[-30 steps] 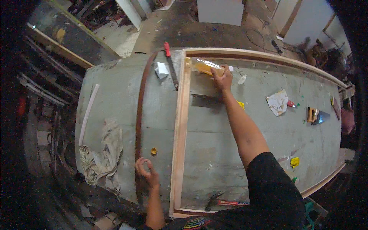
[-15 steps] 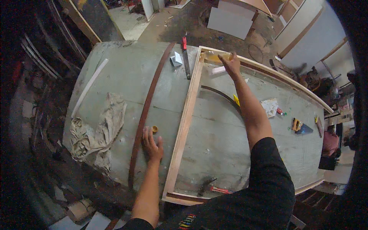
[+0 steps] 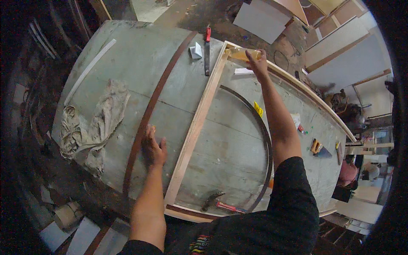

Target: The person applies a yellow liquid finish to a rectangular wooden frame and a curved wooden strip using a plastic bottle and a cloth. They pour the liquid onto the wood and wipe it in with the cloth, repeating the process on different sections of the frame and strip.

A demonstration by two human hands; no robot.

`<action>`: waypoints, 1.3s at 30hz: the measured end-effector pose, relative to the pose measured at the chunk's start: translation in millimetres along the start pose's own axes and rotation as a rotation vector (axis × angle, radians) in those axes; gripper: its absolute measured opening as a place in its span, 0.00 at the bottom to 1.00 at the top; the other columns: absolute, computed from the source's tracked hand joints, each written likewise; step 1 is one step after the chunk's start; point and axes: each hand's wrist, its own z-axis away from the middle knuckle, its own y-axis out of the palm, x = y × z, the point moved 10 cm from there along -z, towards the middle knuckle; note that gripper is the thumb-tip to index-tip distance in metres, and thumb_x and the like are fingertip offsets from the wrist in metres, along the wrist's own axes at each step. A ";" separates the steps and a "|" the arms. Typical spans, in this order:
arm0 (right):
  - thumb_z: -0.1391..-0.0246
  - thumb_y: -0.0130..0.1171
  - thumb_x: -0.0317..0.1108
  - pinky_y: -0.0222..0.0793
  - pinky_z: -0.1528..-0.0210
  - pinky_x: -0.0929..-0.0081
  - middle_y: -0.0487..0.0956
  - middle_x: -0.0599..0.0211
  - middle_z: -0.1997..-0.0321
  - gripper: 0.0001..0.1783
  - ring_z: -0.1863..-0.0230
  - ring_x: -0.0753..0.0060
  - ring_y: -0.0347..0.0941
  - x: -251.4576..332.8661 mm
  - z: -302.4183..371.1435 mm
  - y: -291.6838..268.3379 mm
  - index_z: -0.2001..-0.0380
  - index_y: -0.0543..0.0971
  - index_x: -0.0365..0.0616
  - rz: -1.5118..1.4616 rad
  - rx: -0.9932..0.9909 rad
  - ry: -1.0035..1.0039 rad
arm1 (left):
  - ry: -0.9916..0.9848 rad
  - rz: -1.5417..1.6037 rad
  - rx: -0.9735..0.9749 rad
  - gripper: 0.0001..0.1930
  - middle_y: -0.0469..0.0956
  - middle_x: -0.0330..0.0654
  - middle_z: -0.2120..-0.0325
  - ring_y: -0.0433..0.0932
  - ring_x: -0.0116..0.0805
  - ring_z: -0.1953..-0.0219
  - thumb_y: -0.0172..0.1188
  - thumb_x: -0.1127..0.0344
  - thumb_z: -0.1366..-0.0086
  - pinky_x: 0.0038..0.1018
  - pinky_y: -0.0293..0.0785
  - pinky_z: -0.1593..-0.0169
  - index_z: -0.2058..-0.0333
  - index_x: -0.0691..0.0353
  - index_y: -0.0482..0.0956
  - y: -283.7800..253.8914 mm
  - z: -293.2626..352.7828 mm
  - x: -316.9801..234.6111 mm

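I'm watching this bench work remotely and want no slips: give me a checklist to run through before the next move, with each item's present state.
1. Right hand has a grip on the yellowish block at the frame's far corner: ok.
2. Left hand lies flat on the workbench, steadying: ok.
3. Wooden frame lies flat on the bench: cannot tell at its far rail.
4. Hammer lies apart from both hands: ok.
5. Handsaw with the red handle lies right beside the frame corner, near the right hand: not ok.
6. Crumpled rag lies away from the frame: ok.
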 end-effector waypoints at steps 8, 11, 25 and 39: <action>0.54 0.78 0.52 0.83 0.67 0.71 0.82 0.52 0.56 0.40 0.63 0.67 0.83 16.8 -7.7 -3.2 0.48 0.71 0.34 0.071 -0.050 -0.079 | 0.025 -0.053 -0.018 0.30 0.68 0.46 0.34 0.66 0.50 0.33 0.57 0.57 0.28 0.49 0.57 0.31 0.33 0.58 0.57 2.3 8.3 2.1; 0.55 0.79 0.50 0.83 0.65 0.70 0.83 0.54 0.58 0.37 0.63 0.67 0.83 26.6 -10.3 0.2 0.52 0.75 0.34 0.103 -0.033 -0.090 | -0.022 -0.045 0.000 0.28 0.71 0.46 0.36 0.67 0.49 0.33 0.55 0.58 0.27 0.50 0.58 0.31 0.33 0.58 0.60 6.7 9.3 7.1; 0.57 0.81 0.43 0.79 0.53 0.73 0.84 0.61 0.57 0.31 0.58 0.71 0.81 43.0 -12.3 4.0 0.55 0.78 0.39 0.153 -0.078 -0.161 | -0.042 -0.079 0.045 0.33 0.68 0.43 0.33 0.68 0.48 0.34 0.53 0.52 0.27 0.48 0.59 0.31 0.30 0.57 0.58 -0.7 1.1 2.2; 0.58 0.82 0.48 0.82 0.61 0.71 0.82 0.56 0.58 0.38 0.59 0.67 0.82 20.4 -2.5 -0.6 0.52 0.76 0.35 -0.013 -0.142 -0.065 | -0.107 -0.167 0.147 0.42 0.60 0.42 0.29 0.59 0.49 0.29 0.58 0.41 0.35 0.53 0.51 0.29 0.28 0.51 0.57 9.5 -1.8 5.2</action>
